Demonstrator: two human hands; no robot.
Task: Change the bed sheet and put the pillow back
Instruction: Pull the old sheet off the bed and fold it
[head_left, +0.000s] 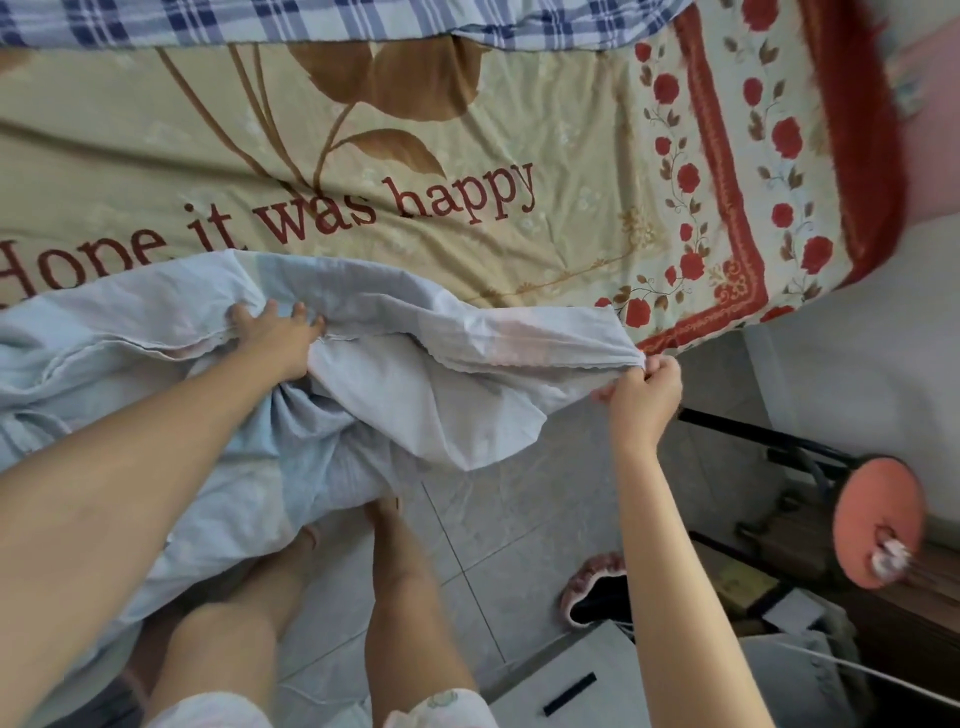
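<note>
Left hand (278, 332): fingers spread over the hem of the light blue sheet (441, 374), cloth bunched under the palm; real grip unclear.
Sheet: hem stretched left to right along the bed (467, 130) edge, the rest hanging floorward.
Right hand (641, 387): pinching the sheet's corner, nearer the bed's corner.

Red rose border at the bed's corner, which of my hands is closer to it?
Right. Your right hand pinches the light blue sheet right beside the red rose border; your left hand grips the sheet farther left, over the beige part.
</note>
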